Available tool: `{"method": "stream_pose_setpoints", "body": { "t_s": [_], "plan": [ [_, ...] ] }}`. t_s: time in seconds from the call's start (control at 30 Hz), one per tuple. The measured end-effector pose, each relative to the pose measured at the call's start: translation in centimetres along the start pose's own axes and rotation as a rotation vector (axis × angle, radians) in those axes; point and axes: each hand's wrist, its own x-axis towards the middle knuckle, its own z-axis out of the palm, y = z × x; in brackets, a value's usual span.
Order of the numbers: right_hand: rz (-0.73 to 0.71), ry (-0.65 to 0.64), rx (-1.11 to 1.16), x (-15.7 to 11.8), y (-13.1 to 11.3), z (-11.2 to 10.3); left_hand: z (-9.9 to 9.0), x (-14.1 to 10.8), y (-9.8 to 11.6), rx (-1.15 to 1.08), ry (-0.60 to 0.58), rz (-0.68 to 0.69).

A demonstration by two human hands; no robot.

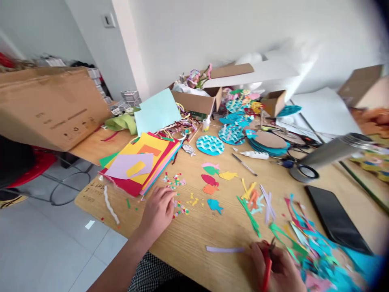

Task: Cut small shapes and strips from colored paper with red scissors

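My left hand rests on the table with its fingers bent and held together, beside scattered paper dots. Whatever its fingertips pinch, if anything, is too small to make out. At the lower right my right hand is closed around red-handled scissors, dark tip pointing up. A lavender paper strip lies flat, its right end by the right thumb. Between the hands and farther back are cut paper fish: blue, orange, red, yellow, green and pink. Small yellow scraps lie near the left hand.
Coloured paper sheets are stacked at left. Behind stand a glue bottle, wavy blue discs, a white tube and a pen. Paper strips, a phone and a steel flask lie at right.
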Motion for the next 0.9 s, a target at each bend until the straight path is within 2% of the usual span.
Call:
{"method": "stream_pose_setpoints", "body": {
  "t_s": [0.07, 0.17, 0.3, 0.5, 0.67, 0.9],
  "plan": [
    [0.056, -0.01, 0.021, 0.1, -0.6, 0.0, 0.8, -0.4, 2.7, -0.12, -0.071, 0.077],
    [0.131, 0.008, 0.078, 0.4, -1.8, 0.0, 2.2, -1.1, 7.0, -0.232, -0.253, 0.192],
    [0.152, 0.006, 0.123, 0.5, -2.8, -0.4, 3.9, -1.6, 10.8, -0.178, -0.411, 0.314],
    [0.185, -0.024, 0.16, -0.1, -2.7, -2.0, 5.2, -1.4, 12.2, 0.173, -0.484, 0.542],
    [0.18, -0.01, 0.196, -0.5, -2.9, -2.9, 5.5, -1.1, 12.8, 0.251, -0.517, 0.677],
    [0.151, -0.022, 0.182, -0.8, -2.2, -3.5, 5.7, -1.1, 12.8, 0.254, -0.522, 0.629]
  ]
}}
